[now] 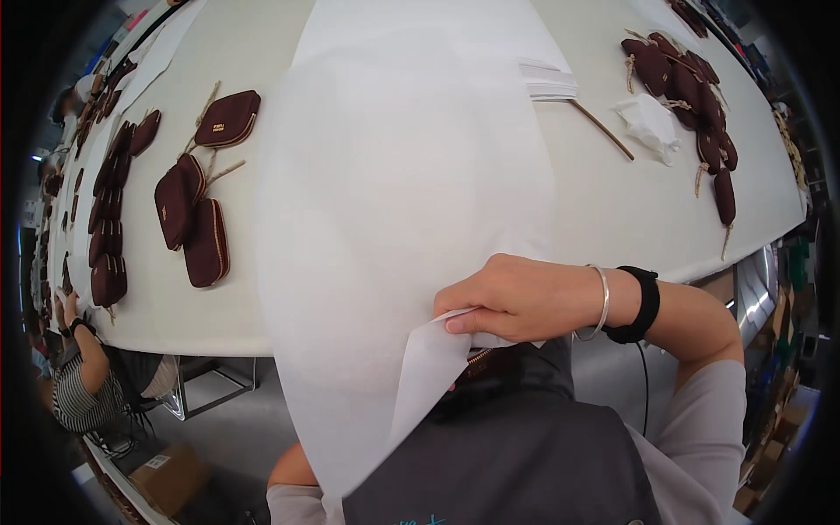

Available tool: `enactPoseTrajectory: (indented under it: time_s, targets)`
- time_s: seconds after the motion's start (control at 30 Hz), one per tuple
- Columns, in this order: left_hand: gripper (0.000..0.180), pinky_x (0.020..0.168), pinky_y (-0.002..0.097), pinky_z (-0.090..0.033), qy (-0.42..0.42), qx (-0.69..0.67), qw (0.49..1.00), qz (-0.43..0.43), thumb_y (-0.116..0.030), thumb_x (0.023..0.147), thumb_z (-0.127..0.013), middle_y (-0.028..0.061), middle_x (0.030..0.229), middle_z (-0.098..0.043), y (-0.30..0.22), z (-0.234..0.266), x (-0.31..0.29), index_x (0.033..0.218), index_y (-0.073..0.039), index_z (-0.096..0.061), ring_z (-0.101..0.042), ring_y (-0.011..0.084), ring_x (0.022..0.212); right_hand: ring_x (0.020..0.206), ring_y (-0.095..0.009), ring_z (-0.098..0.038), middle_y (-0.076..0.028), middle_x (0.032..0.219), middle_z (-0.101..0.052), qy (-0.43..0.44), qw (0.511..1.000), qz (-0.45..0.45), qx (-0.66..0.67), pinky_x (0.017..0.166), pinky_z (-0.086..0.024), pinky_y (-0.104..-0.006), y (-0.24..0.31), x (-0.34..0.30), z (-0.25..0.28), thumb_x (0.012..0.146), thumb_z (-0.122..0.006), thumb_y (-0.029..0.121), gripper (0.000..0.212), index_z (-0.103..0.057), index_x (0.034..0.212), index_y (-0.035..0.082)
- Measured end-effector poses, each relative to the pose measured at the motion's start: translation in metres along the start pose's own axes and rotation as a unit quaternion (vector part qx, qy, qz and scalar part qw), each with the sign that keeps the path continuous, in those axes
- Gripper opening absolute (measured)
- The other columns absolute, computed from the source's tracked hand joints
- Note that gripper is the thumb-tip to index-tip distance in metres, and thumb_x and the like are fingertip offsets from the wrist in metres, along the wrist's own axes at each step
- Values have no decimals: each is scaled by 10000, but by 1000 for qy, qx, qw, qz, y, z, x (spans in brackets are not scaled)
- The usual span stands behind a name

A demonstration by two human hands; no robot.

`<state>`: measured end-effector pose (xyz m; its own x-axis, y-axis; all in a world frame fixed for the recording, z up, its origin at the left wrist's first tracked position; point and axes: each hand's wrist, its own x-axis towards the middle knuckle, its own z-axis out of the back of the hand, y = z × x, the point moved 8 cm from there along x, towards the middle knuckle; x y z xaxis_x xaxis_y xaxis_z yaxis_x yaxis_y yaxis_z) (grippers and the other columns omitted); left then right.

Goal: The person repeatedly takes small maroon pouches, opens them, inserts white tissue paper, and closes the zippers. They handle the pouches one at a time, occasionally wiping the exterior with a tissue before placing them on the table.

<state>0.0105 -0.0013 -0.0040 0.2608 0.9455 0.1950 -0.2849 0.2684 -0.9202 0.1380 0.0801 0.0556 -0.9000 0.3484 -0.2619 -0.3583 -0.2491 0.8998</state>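
A large sheet of thin white paper (376, 201) spreads from the table down over my lap. Its near edge is pinched between the thumb and fingers of my right hand (503, 302), which folds that edge over. Just below this hand, part of a dark maroon pouch (481, 360) with a gold zip shows from under the paper. My left upper arm (293, 465) comes in at the bottom, but the paper covers the forearm and nearly all of the left hand, so its fingers cannot be made out.
Left of the paper lie several maroon zip pouches (229, 118), with a row of more pouches (107, 236) beyond. A stack of white sheets (551, 80), a thin brown stick (602, 129), crumpled white paper (647, 127) and a pouch pile (691, 96) are rightward. A co-worker (83, 376) sits at far left.
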Motion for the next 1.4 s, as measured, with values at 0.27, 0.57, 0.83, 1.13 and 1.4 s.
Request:
enactPoseTrajectory:
  time_s: [0.27,0.57,0.83,1.13,1.4]
  targets:
    - [196,767,347,-546,48,-41,996,61,-94,723,-888,67,902,-742,-7,-4,1,891,-98,-788,-690,210,858,631,-386,-632,-224,704,-641,117,992,-55,13,617,-503,-449,-8,-11,-36,895,-499,48,158,-641,891,-22]
    - [214,661,301,-510,38,94,990,-95,-141,767,-862,66,910,-701,-37,1,33,923,-66,-737,-646,199,853,597,-394,-634,-238,638,-619,54,996,-64,-6,602,-506,-455,-34,-5,-28,839,-535,69,242,-624,650,-52]
    - [183,638,305,-480,54,-8,994,94,-123,791,-841,28,840,-643,-12,2,28,937,-97,-733,-599,174,793,814,-268,-713,-157,925,-728,-157,977,-22,145,754,-547,-330,-28,-32,-10,940,-698,234,308,-670,1152,13]
    - [206,656,275,-484,50,-108,988,103,-20,786,-823,34,979,-618,-6,12,16,971,-77,-753,-611,134,857,921,-251,-708,-171,1096,-729,29,994,25,105,815,-514,-316,-26,-30,-28,878,-799,302,616,-586,1388,31]
    - [193,650,254,-465,38,-148,983,103,-14,784,-822,28,990,-619,-8,11,16,958,-62,-754,-604,133,833,653,-266,-593,-130,780,-661,195,977,-40,83,612,-453,-377,-22,-9,-46,884,-750,371,403,-674,1139,68]
